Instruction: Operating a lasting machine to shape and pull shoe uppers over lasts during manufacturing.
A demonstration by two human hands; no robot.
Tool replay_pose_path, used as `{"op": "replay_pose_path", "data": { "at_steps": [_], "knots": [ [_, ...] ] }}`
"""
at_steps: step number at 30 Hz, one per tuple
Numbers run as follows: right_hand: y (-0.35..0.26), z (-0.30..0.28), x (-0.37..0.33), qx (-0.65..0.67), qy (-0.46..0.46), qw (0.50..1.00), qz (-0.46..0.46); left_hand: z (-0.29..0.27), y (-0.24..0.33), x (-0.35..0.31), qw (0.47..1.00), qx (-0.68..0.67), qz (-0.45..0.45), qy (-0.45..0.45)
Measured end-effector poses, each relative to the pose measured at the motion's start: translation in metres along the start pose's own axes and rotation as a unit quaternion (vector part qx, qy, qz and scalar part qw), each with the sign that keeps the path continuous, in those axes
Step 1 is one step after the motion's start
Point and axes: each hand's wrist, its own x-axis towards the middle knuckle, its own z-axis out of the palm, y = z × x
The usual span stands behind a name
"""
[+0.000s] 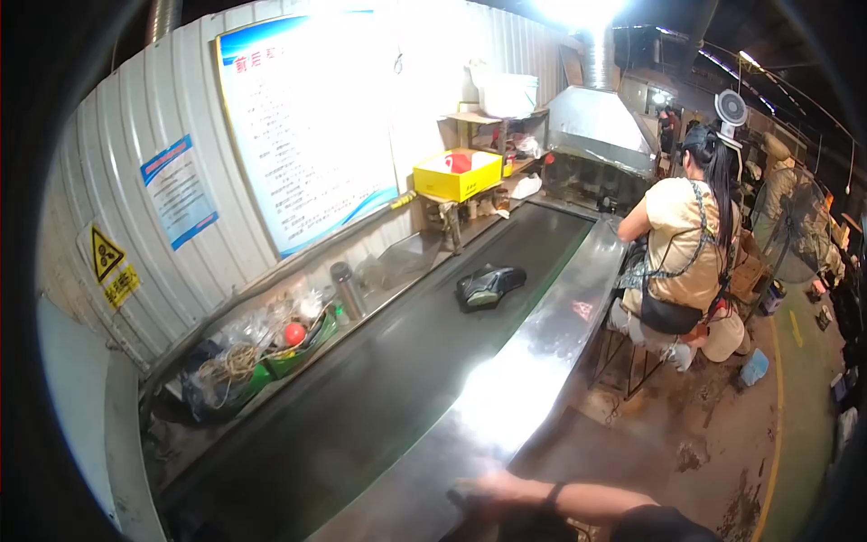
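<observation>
Yellow bin [459, 183] with something red in it, on the shelf [479, 117] left of the belt [379, 388]. Green bins [301, 354] along the wall side: bags, rope [238, 363], red ball [294, 334]; flask [346, 289] standing just past them. Metal hood [601, 122] over the far end. Co-worker [682, 244] sits on a stool at the right of the desk [542, 352], further up; big fan [795, 226] behind. Shoe [490, 285], black with a pale patch toward me, lies on the belt, roughly mid-width, well apart from my hand; nothing stands between them.

My right hand [490, 488] is at the near part of the desk, close to its right edge, fingers blurred: can't tell how far open, whether it touches, or if the dark bit at the fingertips is something held. My left hand is out of view, so can't tell its state. Belt's near end fades into shadow, cut off by the rim. Glare washes out part of the desk.

Green line marks the belt's right edge; bare belt runs both sides of the shoe and toward me.
</observation>
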Motion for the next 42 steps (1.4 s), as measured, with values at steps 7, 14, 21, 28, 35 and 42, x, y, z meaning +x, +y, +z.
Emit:
{"op": "replay_pose_path", "data": {
  "at_steps": [7, 14, 21, 28, 35, 42],
  "knots": [
    [0.053, -0.157, 0.019, -0.059, 0.14, 0.988, 0.016, -0.004, 0.103, 0.041, 0.999, 0.001, -0.031, -0.007],
    [0.094, -0.353, 0.09, 0.056, 0.237, 0.966, 0.09, 0.02, 0.09, 0.068, 0.981, -0.14, -0.132, 0.029],
    [0.121, -0.65, 0.189, 0.026, 0.429, 0.901, 0.054, 0.011, 0.138, 0.11, 0.968, 0.118, -0.22, 0.033],
    [0.163, -0.821, 0.311, -0.072, 0.454, 0.884, 0.081, 0.005, 0.243, 0.166, 0.978, -0.098, -0.168, 0.07],
    [0.245, -0.885, 0.452, -0.147, 0.462, 0.865, 0.128, 0.133, 0.216, 0.159, 0.979, -0.011, -0.088, 0.185],
    [0.26, -0.863, 0.547, -0.279, 0.376, 0.842, 0.268, 0.196, 0.196, 0.112, 0.929, 0.295, 0.059, 0.216]
  ]
}}
